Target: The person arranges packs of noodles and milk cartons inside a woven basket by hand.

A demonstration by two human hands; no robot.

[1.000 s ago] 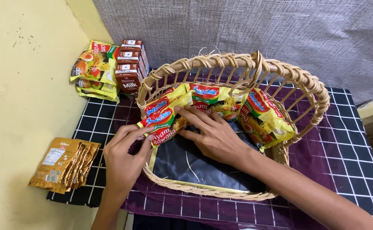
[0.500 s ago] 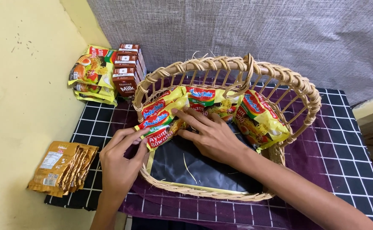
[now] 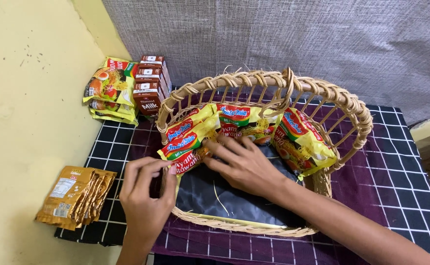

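Checked black cloth covers the counter; inside the woven wicker basket, left hand fingers pinch a yellow noodle packet, right hand fingers spread flat; best kept level.

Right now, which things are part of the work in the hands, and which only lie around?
In use: left hand, right hand, yellow noodle packets, wicker basket.
Lying about: brown cartons, gold sachets, packets stacked by the wall.

I take this for a home corner: pale yellow painted wall, grey woven cloth backdrop, black grid-checked tablecloth, oval wicker basket with packets.
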